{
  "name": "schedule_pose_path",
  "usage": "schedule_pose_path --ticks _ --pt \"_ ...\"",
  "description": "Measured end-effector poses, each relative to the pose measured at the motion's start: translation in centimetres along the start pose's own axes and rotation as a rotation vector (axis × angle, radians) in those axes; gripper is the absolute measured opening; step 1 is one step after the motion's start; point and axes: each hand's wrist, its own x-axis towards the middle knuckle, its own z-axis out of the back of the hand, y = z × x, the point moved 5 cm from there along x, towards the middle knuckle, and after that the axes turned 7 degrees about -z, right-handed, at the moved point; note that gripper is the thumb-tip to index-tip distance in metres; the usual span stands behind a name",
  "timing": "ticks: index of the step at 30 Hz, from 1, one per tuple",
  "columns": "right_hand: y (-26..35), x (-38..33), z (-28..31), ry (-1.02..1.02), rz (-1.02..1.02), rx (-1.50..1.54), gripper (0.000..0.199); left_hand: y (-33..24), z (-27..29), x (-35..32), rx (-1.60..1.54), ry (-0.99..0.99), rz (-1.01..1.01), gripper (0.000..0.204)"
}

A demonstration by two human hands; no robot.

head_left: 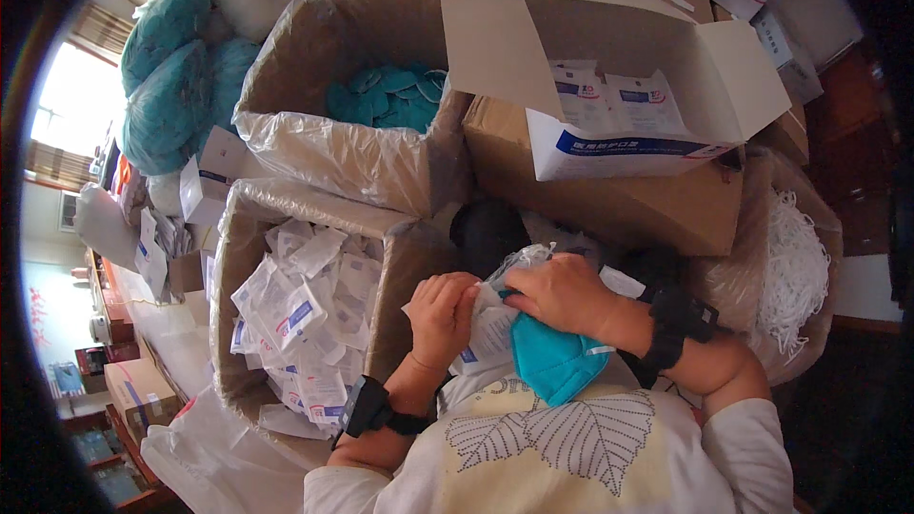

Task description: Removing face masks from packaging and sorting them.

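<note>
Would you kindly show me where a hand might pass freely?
Likely behind the packets in the white box, and along the bare brown carton, between that box and the right hand. Crowded: the wrappers, the strings, and around the left hand and teal mask.

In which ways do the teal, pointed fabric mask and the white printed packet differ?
The teal, pointed fabric mask looks mostly plain; the white printed packet bears blue marks. The mask hangs below the right hand; the packet is nearer the left hand. Both are at the hands.
</note>
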Motion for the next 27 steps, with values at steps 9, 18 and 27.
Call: schedule_pose_path --ticks 9,18,27 --pt "-1.7 -0.3 9.3 -0.451 -0.115 0.575 0.004 7.6 7.0 -2.4 0.198 -0.219 0.413 0.012" --pt "-8.1 -2.7 11.5 -0.550 -0.433 1.299 0.014 19.6 26.0 -11.9 0.994 -0.435 0.653 0.031" --pt "-6.9 0.9 0.7 0.008 -1.066 1.475 0.029 27.0 10.7 -19.9 0.775 0.037 0.827 0.026"
